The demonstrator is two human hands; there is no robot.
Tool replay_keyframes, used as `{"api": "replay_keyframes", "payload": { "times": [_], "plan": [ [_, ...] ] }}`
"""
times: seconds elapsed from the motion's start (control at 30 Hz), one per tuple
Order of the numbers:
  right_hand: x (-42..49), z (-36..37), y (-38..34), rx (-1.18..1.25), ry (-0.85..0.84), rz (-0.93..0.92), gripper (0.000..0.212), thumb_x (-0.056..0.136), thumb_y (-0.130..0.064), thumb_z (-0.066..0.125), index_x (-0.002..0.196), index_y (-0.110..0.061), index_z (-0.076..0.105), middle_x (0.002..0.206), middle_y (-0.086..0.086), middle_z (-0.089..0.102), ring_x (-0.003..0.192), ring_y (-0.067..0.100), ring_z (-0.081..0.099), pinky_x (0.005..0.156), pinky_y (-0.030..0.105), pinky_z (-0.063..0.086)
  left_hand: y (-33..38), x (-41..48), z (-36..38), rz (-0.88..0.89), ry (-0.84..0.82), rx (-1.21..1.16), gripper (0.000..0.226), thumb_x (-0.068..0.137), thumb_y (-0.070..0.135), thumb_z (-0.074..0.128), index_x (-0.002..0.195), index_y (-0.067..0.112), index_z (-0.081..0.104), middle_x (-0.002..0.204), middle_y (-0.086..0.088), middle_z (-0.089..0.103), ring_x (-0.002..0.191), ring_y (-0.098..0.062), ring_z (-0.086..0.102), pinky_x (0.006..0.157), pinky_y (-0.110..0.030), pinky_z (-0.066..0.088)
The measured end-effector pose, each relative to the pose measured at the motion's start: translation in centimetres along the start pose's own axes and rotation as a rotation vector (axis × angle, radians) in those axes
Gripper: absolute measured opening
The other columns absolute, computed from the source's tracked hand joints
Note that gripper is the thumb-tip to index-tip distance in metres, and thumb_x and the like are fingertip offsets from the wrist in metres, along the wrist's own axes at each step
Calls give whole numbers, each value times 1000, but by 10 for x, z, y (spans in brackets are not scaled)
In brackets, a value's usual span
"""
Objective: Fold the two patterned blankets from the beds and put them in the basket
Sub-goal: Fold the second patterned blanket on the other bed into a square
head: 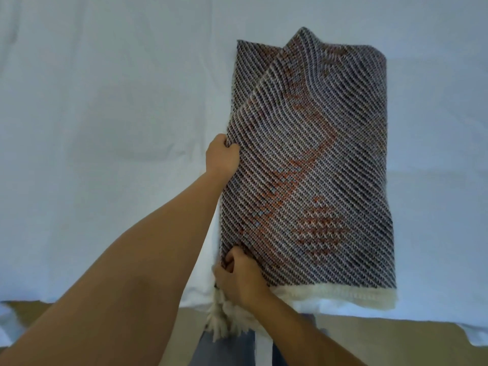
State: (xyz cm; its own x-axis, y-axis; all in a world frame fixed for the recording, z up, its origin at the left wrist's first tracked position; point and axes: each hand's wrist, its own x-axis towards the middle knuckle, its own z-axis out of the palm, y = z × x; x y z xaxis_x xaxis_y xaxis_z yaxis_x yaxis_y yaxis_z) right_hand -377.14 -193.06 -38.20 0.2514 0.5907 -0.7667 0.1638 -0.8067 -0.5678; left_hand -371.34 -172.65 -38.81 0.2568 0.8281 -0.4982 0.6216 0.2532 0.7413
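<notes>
Right hand (240,276) clenched the blanket's (309,167) 7 o'clock corner; left hand (223,157) gripped its 9 o'clock edge | folded blanket lay on white bed (105,128), fringe (343,297) at 6 o'clock

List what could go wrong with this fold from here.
Both the left hand and right hand grip the same side of the dark woven blanket with orange motifs, so the ungripped side may sag open if lifted. The top layer lies skewed at the far end, so the next fold could come out uneven.
</notes>
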Motion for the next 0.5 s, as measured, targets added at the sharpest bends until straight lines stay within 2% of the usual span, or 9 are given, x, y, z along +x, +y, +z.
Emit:
{"api": "replay_keyframes", "payload": {
  "times": [0.03, 0.1, 0.2, 0.3, 0.4, 0.5],
  "plan": [
    [0, 1, -1, 20, -9, 8, 19, 84, -34, 56, 81, -18, 48, 72, -2, 57, 68, 15, 53, 64, 27, 42, 3, 0, 0, -14, -14, -34, 6, 87, 15, 45, 82, 14, 47, 74, 4, 49, 66, -10, 46, 57, -24, 37],
    [2, -6, -4, 51, 1, -4, 19, 84, -32, 56, 70, -21, 48, 61, -8, 53, 60, 11, 50, 62, 28, 43, 11, 1, -1, -39, -33, -112, 6, 84, 21, 49, 86, 15, 50, 77, 4, 52, 70, -10, 50, 61, -26, 39],
    [15, -38, -16, 102, 38, -62, 27, 88, -25, 53, 63, -19, 45, 56, -3, 48, 57, 15, 49, 63, 36, 50, 25, 7, -3, -55, -34, -192, 21, 83, 33, 51, 78, 13, 48, 79, -2, 54, 72, -16, 50, 70, -34, 43],
    [37, -84, -39, 93, 77, -112, 29, 93, -20, 47, 64, -18, 42, 61, 5, 46, 62, 22, 47, 66, 45, 51, 43, 20, -8, -80, -21, -232, 34, 82, 47, 53, 76, 14, 48, 81, -8, 54, 75, -20, 51, 75, -39, 47],
    [64, -131, -68, 91, 158, -191, 24, 94, -18, 46, 70, -12, 46, 61, 2, 44, 55, 18, 40, 55, 34, 38, 62, 37, -9, -163, -35, -318, 37, 78, 51, 60, 81, 13, 56, 88, -15, 63, 82, -25, 60, 86, -45, 50],
    [91, -178, -104, 105, 269, -278, 17, 93, -18, 47, 79, -9, 52, 72, 1, 47, 57, 12, 40, 56, 26, 35, 84, 60, -8, -241, -68, -434, 41, 74, 39, 72, 87, 2, 64, 96, -17, 70, 91, -31, 67, 84, -43, 54]
  ]
}}
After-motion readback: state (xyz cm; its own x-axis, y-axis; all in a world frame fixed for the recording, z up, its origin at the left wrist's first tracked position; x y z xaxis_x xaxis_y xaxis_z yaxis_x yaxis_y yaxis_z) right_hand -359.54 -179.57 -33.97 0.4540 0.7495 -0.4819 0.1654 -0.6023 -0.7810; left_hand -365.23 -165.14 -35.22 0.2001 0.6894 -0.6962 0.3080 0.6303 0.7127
